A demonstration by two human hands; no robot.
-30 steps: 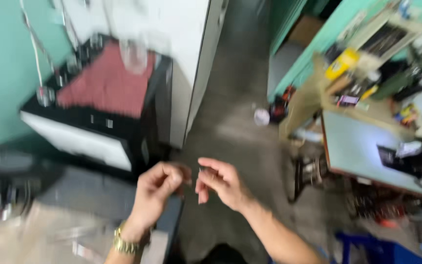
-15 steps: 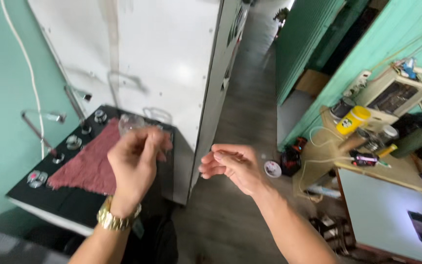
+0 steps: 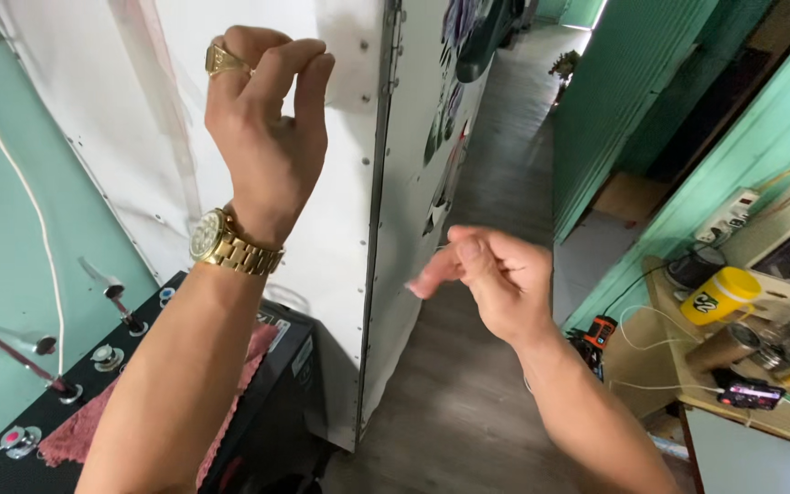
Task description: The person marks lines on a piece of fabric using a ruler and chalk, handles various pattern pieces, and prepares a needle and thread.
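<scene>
- Left hand (image 3: pixel 262 128): raised high, back of the hand toward the camera, its fingers (image 3: pixel 308 78) curled in with the tips pinched close; whether anything thin sits between them cannot be told. A gold ring (image 3: pixel 221 59) sits on one finger and a gold watch (image 3: pixel 221 245) on the wrist.
- Right hand (image 3: pixel 496 279): lower and to the right of the left fingers, well apart from them, loosely half-closed with the thumb over the bent fingers; nothing visible in its hold.
- White cabinet (image 3: pixel 358 174): just behind the left fingers, a tall upright panel with a riveted metal corner strip (image 3: pixel 378 210); both hands are held up before its corner, neither plainly touching it.
- Black worktop (image 3: pixel 139 366): below the left fingers, carrying a red cloth (image 3: pixel 75 434), small metal fittings and clear tubes.
- Yellow cup (image 3: pixel 720 295): far right of the right fingers, among clutter on a wooden shelf.
- Grey floor (image 3: pixel 496 183): runs beyond the hands toward green walls.
</scene>
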